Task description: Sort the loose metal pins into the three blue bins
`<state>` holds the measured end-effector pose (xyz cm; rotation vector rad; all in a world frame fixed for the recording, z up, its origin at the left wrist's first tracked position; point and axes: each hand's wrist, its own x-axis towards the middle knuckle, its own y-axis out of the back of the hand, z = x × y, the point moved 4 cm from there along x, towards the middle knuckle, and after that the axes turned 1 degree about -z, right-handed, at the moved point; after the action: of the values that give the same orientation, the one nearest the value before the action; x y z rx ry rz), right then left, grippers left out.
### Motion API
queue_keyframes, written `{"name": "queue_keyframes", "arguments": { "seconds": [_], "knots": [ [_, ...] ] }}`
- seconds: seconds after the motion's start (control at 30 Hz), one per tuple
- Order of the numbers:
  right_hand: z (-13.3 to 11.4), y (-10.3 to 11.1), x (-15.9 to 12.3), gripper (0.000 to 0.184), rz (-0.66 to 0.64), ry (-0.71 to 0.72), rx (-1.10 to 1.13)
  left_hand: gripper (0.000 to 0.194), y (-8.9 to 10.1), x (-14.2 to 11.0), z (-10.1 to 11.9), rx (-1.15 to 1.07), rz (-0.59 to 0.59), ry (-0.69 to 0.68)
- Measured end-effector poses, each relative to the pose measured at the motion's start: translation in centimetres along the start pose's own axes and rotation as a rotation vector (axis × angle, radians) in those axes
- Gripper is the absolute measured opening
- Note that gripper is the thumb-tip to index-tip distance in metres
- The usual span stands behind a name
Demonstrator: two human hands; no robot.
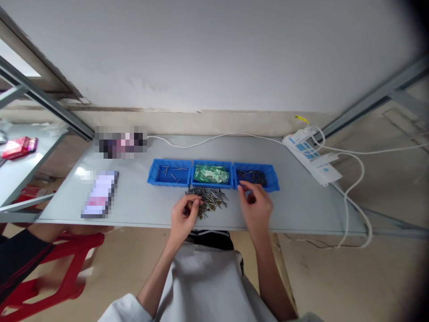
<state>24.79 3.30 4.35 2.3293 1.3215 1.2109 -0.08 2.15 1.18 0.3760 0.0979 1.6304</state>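
Metal fasteners [214, 201], slender and screw-like, in a loose pile on the tabletop [301, 205], between its front edge and the middle of three adjoining blue bins. The tabletop's front edge lies close to the pile; a careless sweep that way could send pieces to the floor [144, 259]. Of the bins, the left bin [167, 183] contains a few scattered pieces, the middle bin [212, 184] green packets [209, 173], the right bin [273, 183] darker pieces; with walls side by side, a piece released over a seam could drop into the neighbouring bin. Right hand [257, 205]: fingers curled at the front of the right bin; whether the grip contains a piece cannot be told. Left hand [183, 214]: thumb and forefinger drawn together at the pile's left side, contents likewise indistinct. Single fasteners cross at many angles, so lifting one could drag out others.
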Motion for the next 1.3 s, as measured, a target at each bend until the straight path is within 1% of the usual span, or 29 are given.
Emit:
{"name": "queue_keyframes", "arguments": {
  "seconds": [0.1,0.17,0.23,0.3,0.43,0.67,0.73,0.83,0.9,1.1,1.3],
  "knots": [
    [-0.8,-1.5,-2.7,0.017,-0.171,0.021,0.064,0.024,0.0,0.0,0.1,0.006,-0.003,0.009],
    [-0.9,-2.4,-3.9,0.016,-0.28,0.02,0.061,0.026,0.1,0.1,0.3,0.013,-0.004,0.009],
    [-0.8,-3.0,-4.5,0.018,-0.358,0.003,0.038,0.027,0.1,0.2,0.6,0.018,-0.004,0.007],
    [-0.5,-3.4,-4.6,0.019,-0.402,-0.023,0.017,0.027,0.1,0.2,0.8,0.02,-0.006,0.011],
    [-0.4,-3.6,-4.2,0.021,-0.408,-0.046,-0.002,0.026,0.0,0.3,0.7,0.024,-0.011,0.028],
    [-0.8,-3.3,-3.8,0.021,-0.393,-0.023,0.015,0.024,-0.1,0.2,0.2,0.014,-0.013,0.036],
    [-1.1,-3.2,-3.9,0.021,-0.446,0.011,0.034,0.024,-0.1,0.2,0.3,0.014,-0.015,0.035],
    [-1.7,-3.3,-4.3,0.021,-0.564,0.089,0.053,0.024,-0.1,0.3,0.6,0.011,-0.024,0.034],
    [-2.0,-3.4,-4.6,0.02,-0.602,0.119,0.054,0.024,-0.1,0.3,0.7,0.01,-0.027,0.038],
    [-2.1,-3.9,-5.1,0.018,-0.565,0.126,0.04,0.026,-0.1,0.2,0.3,0.017,-0.039,0.052],
    [-2.5,-3.4,-5.0,0.016,-0.541,0.159,0.038,0.026,-0.1,0.3,0.1,0.014,-0.039,0.055]
  ]
}}
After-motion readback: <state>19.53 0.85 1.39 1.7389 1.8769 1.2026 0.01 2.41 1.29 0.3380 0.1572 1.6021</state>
